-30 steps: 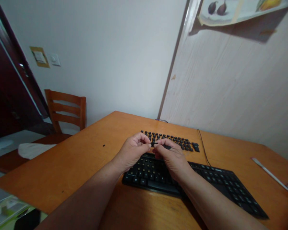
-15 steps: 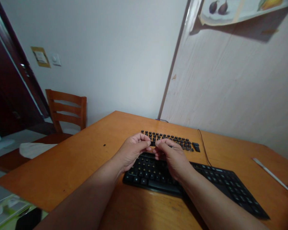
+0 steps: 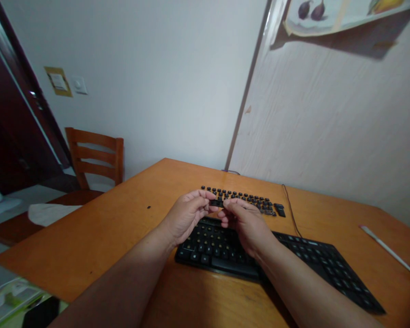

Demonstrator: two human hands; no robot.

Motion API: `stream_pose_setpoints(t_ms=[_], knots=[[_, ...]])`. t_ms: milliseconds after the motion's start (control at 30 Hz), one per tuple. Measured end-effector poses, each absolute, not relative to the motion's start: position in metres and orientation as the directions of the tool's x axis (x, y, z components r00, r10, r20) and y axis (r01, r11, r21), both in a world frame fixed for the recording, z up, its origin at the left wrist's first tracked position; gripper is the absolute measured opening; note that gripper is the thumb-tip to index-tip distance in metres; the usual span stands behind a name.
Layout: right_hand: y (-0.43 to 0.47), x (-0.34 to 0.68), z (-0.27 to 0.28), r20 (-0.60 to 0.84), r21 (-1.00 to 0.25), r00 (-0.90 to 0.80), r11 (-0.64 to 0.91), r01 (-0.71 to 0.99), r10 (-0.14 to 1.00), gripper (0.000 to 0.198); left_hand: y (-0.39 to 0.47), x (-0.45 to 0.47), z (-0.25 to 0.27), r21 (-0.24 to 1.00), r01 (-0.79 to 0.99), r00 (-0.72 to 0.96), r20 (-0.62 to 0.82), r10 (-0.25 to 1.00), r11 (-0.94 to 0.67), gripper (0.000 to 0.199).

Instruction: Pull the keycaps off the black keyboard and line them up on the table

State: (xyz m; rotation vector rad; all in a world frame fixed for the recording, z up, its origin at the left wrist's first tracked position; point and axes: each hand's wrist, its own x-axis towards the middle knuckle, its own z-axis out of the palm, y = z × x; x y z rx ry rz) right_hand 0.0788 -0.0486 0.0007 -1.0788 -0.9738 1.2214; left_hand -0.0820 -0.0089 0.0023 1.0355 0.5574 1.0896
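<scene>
Between my two hands is a small, long black keycap point(image 3: 217, 203), held above the far edge of the keyboard. My left hand point(image 3: 188, 213) pinches its left end with thumb and fingers. The right end sits in the closed fingertips of my right hand point(image 3: 246, 222). Below lies a black keyboard point(image 3: 225, 265), with several bare key sockets on its left part and keys still on its lower rows and right side. My right hand and forearm cover part of it. Loose black keycaps point(image 3: 256, 198) stand in rows behind the hands, partly hidden by them.
One tiny black piece point(image 3: 149, 207) lies left on the wooden table point(image 3: 136, 191). A cable point(image 3: 290, 209) runs back from the keyboard. Far right rests a thin white brush-like stick point(image 3: 386, 248). A wooden chair point(image 3: 95, 155) stands beyond the left edge, and a wall borders the back.
My left hand's fingers have shifted slightly on the keycap, and more of it now shows between the hands. The right hand has barely moved.
</scene>
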Motion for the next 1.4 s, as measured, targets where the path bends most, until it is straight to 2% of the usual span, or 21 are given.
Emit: stream_pose_setpoints(t_ms=[467,767,1400], knots=[[-0.0506,0.0771,0.0021,0.028,-0.961,0.097,0.053,-0.271,0.995,0.027,-0.0128,-0.0813,0.0047,0.908,-0.412,0.397,0.099,0.912,0.081,0.018],[-0.0526,0.0767,0.0048,0.083,-0.970,0.102,0.104,-0.220,0.991,0.026,-0.0120,-0.0803,0.0061,0.922,-0.381,0.366,0.080,0.927,0.070,0.019],[-0.0532,0.0769,0.0049,0.101,-0.975,0.091,0.117,-0.190,0.991,0.028,-0.0118,-0.0791,0.0058,0.947,-0.310,0.361,0.041,0.932,0.078,0.022]])
